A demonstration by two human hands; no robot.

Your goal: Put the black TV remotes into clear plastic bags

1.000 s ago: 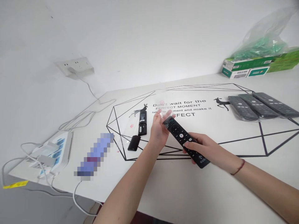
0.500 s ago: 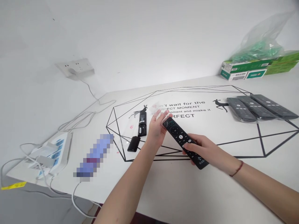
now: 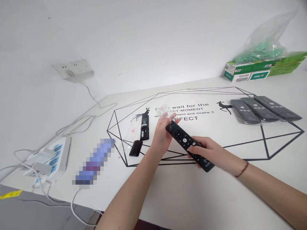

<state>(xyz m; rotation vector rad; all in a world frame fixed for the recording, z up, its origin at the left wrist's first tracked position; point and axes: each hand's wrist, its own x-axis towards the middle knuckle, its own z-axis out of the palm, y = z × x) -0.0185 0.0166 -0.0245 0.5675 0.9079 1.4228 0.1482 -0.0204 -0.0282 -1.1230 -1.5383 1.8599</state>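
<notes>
Inward from the near edge of the tabletop (image 3: 184, 195), your right hand (image 3: 206, 150) clamps its fingers round the remote (image 3: 179, 134); your left hand (image 3: 163, 137) meets clear plastic (image 3: 162, 110), whether gripping, can't tell.

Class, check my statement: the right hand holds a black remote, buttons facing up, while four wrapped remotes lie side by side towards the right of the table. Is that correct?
Not quite: the count is wrong. The head view shows three wrapped remotes side by side towards the right of the table; the right hand does hold a black remote, buttons facing up.
</notes>
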